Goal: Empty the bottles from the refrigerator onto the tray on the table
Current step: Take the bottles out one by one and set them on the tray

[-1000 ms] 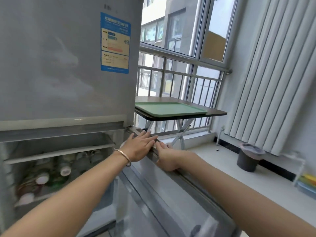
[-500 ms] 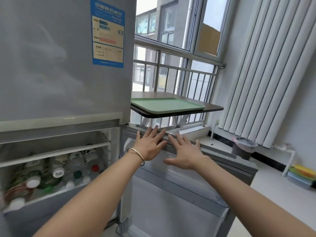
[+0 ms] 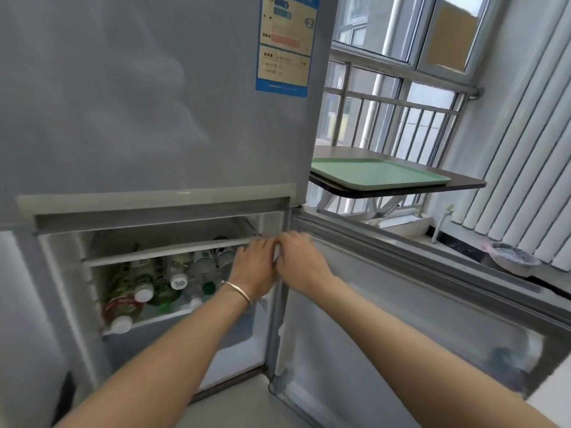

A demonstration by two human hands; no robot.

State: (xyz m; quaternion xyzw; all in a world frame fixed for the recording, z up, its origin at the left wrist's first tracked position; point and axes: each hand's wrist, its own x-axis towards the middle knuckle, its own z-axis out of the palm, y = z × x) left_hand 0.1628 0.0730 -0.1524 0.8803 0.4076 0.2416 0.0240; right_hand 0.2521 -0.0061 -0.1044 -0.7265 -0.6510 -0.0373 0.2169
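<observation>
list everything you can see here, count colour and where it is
refrigerator: one, grey, left half of view, upper door shut
lower door: one, grey, swung open to the right
energy label: one, blue and cream, on the upper door
bottles: several, exact count unclear, clear and green with white, green caps, lying under the shelf
shelf: one, white, across the lower compartment
tray: one, pale green, on the table, nothing on it
table: one, dark brown top, by the window
window railing: one, grey metal, behind the table
radiator: one, white, right wall
waste bin: one, pink liner, below the radiator
left hand: bracelet at wrist, before the compartment opening
right hand: beside the left, at the door's hinge edge
</observation>
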